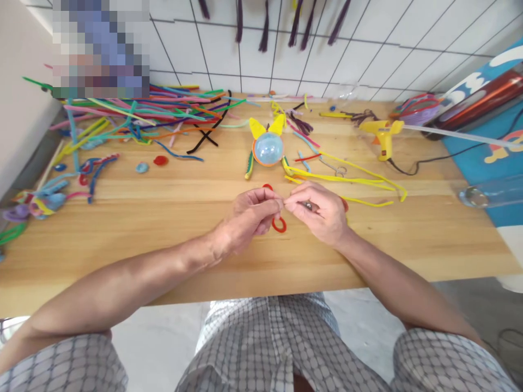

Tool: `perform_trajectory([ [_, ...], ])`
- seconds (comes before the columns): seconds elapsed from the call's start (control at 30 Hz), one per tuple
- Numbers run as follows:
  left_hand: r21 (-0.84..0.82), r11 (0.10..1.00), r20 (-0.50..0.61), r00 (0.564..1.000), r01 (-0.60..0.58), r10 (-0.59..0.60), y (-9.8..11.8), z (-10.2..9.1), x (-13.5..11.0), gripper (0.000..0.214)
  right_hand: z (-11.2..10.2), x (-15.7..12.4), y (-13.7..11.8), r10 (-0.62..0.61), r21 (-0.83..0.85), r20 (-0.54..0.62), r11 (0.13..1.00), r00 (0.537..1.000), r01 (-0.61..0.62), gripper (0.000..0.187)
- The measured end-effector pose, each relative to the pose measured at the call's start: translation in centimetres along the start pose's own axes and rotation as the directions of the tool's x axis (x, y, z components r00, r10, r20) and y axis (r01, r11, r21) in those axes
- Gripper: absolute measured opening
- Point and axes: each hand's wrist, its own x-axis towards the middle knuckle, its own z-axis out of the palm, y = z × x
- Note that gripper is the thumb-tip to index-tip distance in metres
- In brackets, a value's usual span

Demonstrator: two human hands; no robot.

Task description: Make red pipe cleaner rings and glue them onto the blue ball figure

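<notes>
My left hand [258,211] and my right hand [321,211] meet above the table, their fingertips pinched closely together. Whatever lies between the fingertips is too small to make out. A red loop [279,225] shows just below my left fingers, and a bit of red [267,187] above them; I cannot tell if that hand holds them. A small metallic part [308,205] shows within my curled right hand, with red [345,204] at its outer side. Beyond the hands sits a clear bluish ball [268,149] with an orange rim, yellow ears [257,128] and green-and-yellow limbs.
Many coloured pipe cleaners [180,111] are heaped at the back left. Long yellow pipe cleaners [347,177] lie right of the ball. A yellow glue gun [383,136] with a black cord stands at the right. A clear bottle [490,193] lies at the far right.
</notes>
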Motion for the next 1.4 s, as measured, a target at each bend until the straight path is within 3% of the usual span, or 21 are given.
perform_trajectory([
  [0.13, 0.010, 0.998, 0.037, 0.997, -0.066, 0.066, -0.6, -0.7, 0.1, 0.027, 0.2, -0.1, 0.0, 0.194, 0.117, -0.038, 0.975, 0.980, -0.188, 0.018],
  [0.23, 0.035, 0.993, 0.048, 0.993, -0.109, 0.107, -0.8, -1.1, 0.2, 0.027, 0.2, 0.0, 0.0, 0.270, 0.177, -0.046, 0.950, 0.962, -0.258, 0.022],
  [0.43, 0.149, 0.968, 0.030, 0.980, -0.201, 0.199, -0.7, -1.3, 0.3, 0.027, 0.4, -0.1, -0.1, 0.256, 0.183, -0.047, 0.952, 0.965, -0.244, 0.013],
  [0.63, 0.314, 0.854, 0.079, 0.908, -0.414, 0.411, -1.7, -1.6, 0.6, 0.017, 0.8, -0.1, -0.2, 0.335, 0.299, -0.021, 0.901, 0.942, -0.313, 0.021],
  [0.83, 0.407, 0.758, 0.173, 0.857, -0.510, 0.485, -1.7, -2.1, 0.7, 0.013, 0.9, -0.3, 0.2, 0.414, 0.415, 0.033, 0.822, 0.910, -0.389, 0.027],
  [1.03, 0.508, 0.697, 0.214, 0.858, -0.506, 0.467, -1.0, -2.1, 0.1, 0.010, 0.9, -0.4, 0.2, 0.366, 0.428, 0.064, 0.830, 0.928, -0.357, 0.022],
  [1.17, 0.491, 0.695, 0.237, 0.849, -0.524, 0.472, -1.1, -2.1, 0.0, 0.012, 1.1, -0.5, 0.2, 0.393, 0.442, 0.085, 0.809, 0.916, -0.388, 0.028],
  [1.4, 0.481, 0.689, 0.165, 0.828, -0.542, 0.536, -1.7, -2.4, 0.1, 0.012, 1.2, -0.7, 0.5, 0.448, 0.474, 0.052, 0.776, 0.892, -0.417, 0.027],
])
